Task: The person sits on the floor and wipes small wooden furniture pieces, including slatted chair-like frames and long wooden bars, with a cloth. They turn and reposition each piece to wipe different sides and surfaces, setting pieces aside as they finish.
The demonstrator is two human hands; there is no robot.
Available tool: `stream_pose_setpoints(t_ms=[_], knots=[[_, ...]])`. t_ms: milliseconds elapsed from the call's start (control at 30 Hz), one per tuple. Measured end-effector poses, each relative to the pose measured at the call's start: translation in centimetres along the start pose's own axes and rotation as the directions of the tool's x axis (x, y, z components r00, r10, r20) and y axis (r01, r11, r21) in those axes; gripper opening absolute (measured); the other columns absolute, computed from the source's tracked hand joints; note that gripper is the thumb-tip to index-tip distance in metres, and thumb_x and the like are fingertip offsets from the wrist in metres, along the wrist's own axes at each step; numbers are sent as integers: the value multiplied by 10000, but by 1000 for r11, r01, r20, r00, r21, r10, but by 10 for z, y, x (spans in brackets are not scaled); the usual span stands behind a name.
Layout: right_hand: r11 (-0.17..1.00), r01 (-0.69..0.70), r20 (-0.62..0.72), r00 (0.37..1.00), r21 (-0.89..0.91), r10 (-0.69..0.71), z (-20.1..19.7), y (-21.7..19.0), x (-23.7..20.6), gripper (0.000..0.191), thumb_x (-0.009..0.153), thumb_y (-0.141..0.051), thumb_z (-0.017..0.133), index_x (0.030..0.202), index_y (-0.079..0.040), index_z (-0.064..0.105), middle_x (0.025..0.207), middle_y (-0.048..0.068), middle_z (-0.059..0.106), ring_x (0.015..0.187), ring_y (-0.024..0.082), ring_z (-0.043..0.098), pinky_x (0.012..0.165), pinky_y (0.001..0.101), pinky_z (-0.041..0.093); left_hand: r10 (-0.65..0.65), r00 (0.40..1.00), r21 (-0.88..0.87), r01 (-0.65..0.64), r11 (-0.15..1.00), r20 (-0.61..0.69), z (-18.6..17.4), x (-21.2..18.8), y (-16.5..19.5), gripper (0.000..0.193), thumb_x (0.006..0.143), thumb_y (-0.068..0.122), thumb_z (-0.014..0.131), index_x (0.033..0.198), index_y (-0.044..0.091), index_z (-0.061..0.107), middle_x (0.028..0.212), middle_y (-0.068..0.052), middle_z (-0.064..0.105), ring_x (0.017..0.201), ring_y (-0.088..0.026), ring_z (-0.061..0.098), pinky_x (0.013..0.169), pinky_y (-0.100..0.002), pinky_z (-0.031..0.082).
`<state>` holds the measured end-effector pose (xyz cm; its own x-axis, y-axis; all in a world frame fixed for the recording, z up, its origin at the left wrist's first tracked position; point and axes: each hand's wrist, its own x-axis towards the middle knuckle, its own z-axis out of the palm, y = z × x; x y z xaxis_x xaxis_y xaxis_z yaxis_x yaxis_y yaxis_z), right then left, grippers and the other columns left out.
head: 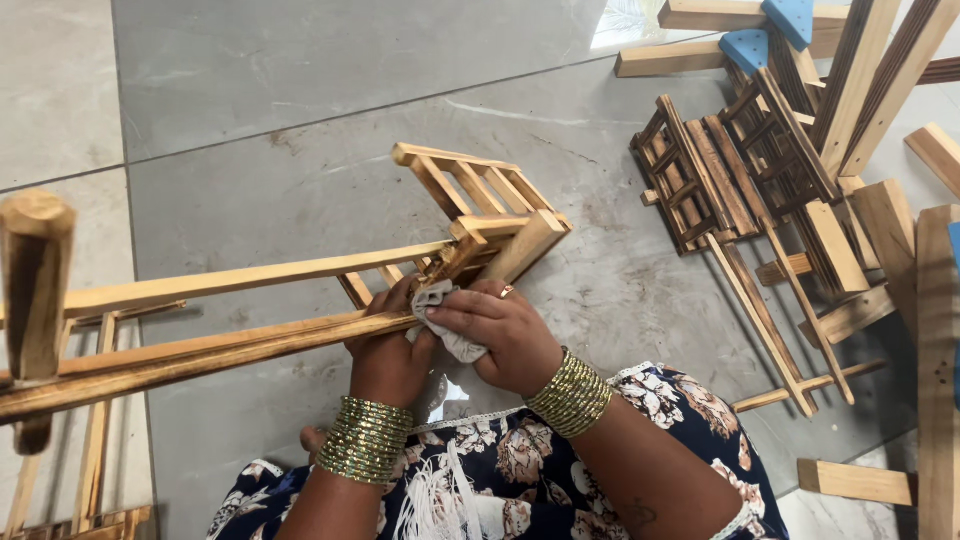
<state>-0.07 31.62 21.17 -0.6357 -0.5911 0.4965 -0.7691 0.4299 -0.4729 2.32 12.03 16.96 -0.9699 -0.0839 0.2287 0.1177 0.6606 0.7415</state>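
A long wooden frame (250, 300) made of slats lies across my lap and over the grey floor, with a small slatted rack at its far end (480, 195). My left hand (385, 350) grips the lower rail of the frame from underneath. My right hand (495, 330) presses a small grey-white cloth (440, 315) against that rail near the joint. Both wrists carry stacks of green-gold bangles.
A heap of darker slatted wooden pieces (745, 165) lies at the right, with loose wooden bars (855, 480) and two blue blocks (745, 45) further back. A round wooden post (35, 270) stands close at the left. Grey floor tiles (300, 80) stretch beyond.
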Motion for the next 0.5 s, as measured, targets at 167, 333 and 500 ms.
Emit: stream_pose_setpoints(t_ms=[167, 333, 500], knots=[[972, -208, -34, 978, -109, 205, -5, 15, 8, 386, 761, -53, 691, 1137, -109, 753, 1187, 82, 740, 1020, 251, 708, 904, 404, 559, -92, 995, 12, 92, 996, 35, -3, 1, 3, 712, 840, 473, 756, 1428, 139, 532, 1348, -165, 607, 1250, -383, 574, 1031, -496, 453], [978, -208, -117, 971, 21, 208, -25, 10, 7, 241, 779, -97, 733, 1020, -82, 747, 1002, 56, 736, 880, 232, 710, 794, 382, 576, -116, 992, 25, 115, 993, 48, -5, 3, 5, 717, 830, 477, 772, 1426, 154, 540, 1365, -164, 597, 1265, -375, 568, 1042, -488, 445], [997, -82, -49, 995, -9, 81, -21, -18, 11, 438, 698, -63, 666, 1123, -122, 759, 958, 78, 664, 915, 306, 648, 831, 407, 560, -10, 1000, 28, 9, 1000, 23, -3, -2, 2, 708, 850, 374, 723, 1478, 131, 505, 1413, -172, 585, 1287, -376, 569, 1056, -464, 466]])
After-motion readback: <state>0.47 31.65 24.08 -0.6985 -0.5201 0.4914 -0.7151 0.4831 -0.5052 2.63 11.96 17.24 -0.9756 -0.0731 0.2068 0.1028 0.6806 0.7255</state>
